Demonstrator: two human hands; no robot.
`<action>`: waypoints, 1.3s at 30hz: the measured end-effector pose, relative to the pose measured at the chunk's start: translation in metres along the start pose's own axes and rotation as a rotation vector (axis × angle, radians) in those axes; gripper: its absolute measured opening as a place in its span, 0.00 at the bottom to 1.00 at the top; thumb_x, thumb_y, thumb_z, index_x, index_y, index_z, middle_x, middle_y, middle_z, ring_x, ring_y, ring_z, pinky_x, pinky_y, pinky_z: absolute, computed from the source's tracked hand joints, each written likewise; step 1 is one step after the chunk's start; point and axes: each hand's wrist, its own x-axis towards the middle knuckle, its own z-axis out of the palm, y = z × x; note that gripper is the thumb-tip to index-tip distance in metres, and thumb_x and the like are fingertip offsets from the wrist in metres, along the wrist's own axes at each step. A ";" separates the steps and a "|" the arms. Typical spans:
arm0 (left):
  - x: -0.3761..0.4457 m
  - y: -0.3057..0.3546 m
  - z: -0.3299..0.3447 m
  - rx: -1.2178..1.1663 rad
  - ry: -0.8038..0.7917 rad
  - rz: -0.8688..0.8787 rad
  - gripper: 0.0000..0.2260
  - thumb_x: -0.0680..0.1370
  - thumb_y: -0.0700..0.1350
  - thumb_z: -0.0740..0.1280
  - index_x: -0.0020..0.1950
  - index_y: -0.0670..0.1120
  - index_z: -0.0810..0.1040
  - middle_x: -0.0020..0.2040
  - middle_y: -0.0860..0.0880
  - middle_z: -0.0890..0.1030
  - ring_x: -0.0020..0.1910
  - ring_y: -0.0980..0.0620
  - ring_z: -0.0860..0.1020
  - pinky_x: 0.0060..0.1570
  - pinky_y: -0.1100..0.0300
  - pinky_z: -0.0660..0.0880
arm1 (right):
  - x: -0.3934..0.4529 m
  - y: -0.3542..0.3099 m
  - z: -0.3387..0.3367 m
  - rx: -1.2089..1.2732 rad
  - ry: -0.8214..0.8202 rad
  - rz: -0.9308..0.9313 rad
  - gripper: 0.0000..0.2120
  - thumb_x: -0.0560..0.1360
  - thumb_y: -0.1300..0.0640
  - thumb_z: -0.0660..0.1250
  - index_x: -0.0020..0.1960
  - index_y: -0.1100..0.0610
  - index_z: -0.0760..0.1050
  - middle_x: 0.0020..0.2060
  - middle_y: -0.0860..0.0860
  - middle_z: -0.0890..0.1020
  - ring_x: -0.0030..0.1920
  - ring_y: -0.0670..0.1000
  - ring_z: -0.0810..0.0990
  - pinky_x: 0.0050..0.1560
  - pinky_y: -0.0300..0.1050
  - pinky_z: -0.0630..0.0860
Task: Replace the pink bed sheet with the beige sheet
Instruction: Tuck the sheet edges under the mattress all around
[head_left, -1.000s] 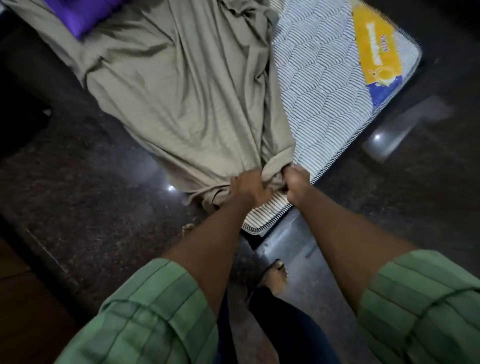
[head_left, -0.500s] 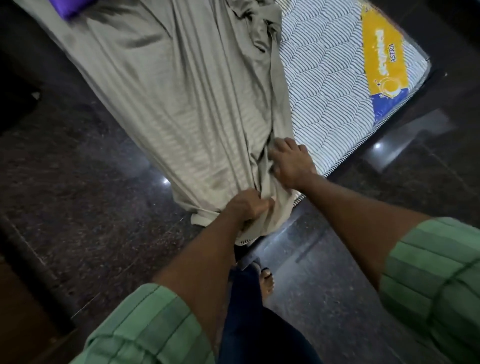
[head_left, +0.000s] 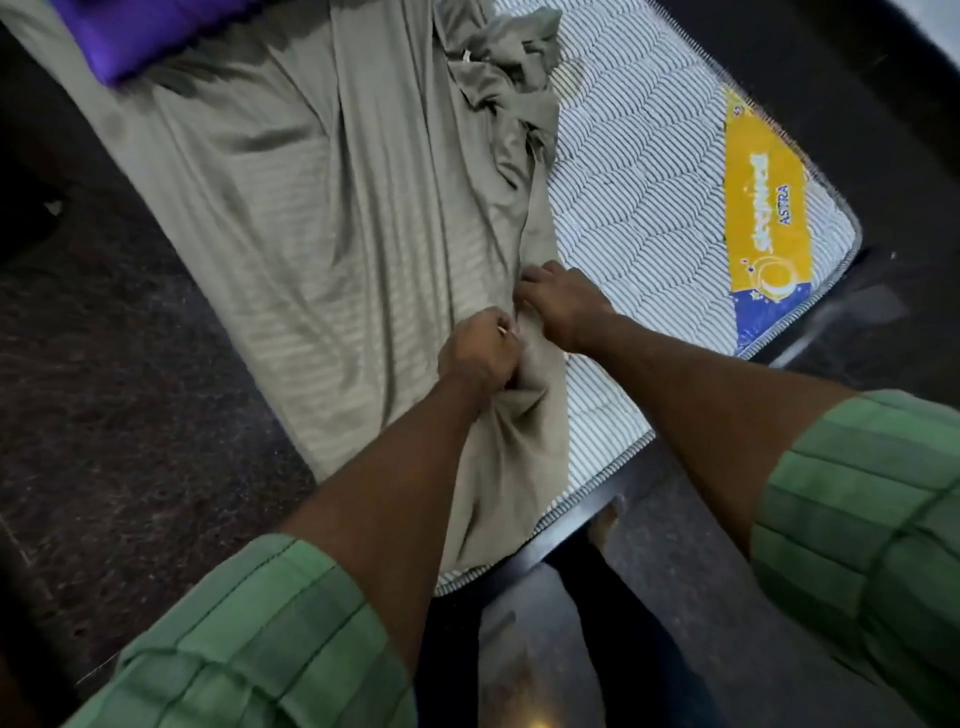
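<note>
The beige sheet (head_left: 332, 218) covers the left half of the striped mattress (head_left: 639, 197), with a crumpled fold bunched near the top middle. My left hand (head_left: 480, 353) grips a gathered bunch of the sheet's right edge. Just beside it, my right hand (head_left: 563, 301) lies on the same edge with its fingers curled into the fabric. The right half of the mattress is bare, showing a yellow and blue label (head_left: 763, 208). No pink sheet is in view.
A purple pillow (head_left: 140, 31) lies on the sheet at the top left. Dark glossy stone floor (head_left: 114, 415) surrounds the mattress. My legs and a bare foot (head_left: 605, 525) stand at the mattress's near corner.
Both hands have moved up along the sheet's edge, away from the near corner. The sheet's end now hangs over that corner, and the view has come closer to the mattress.
</note>
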 end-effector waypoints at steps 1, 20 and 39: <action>0.009 0.009 0.002 0.002 0.014 0.005 0.08 0.78 0.55 0.62 0.49 0.55 0.80 0.49 0.50 0.84 0.51 0.46 0.82 0.53 0.50 0.79 | 0.009 0.008 -0.003 -0.042 0.019 -0.014 0.19 0.75 0.61 0.64 0.65 0.55 0.76 0.66 0.55 0.74 0.63 0.60 0.72 0.54 0.56 0.72; 0.124 0.150 0.089 0.308 -0.197 -0.133 0.34 0.70 0.61 0.75 0.71 0.45 0.72 0.65 0.40 0.75 0.65 0.38 0.75 0.61 0.46 0.76 | 0.105 0.181 -0.069 -0.171 -0.695 -0.297 0.19 0.83 0.51 0.64 0.70 0.57 0.76 0.67 0.57 0.79 0.65 0.58 0.78 0.54 0.45 0.73; 0.085 0.236 0.177 -0.088 0.137 -0.267 0.11 0.77 0.51 0.69 0.57 0.49 0.80 0.60 0.43 0.83 0.63 0.43 0.78 0.61 0.54 0.74 | -0.001 0.291 -0.033 -0.422 -0.287 0.168 0.15 0.77 0.54 0.63 0.63 0.52 0.78 0.57 0.52 0.83 0.52 0.59 0.83 0.49 0.62 0.77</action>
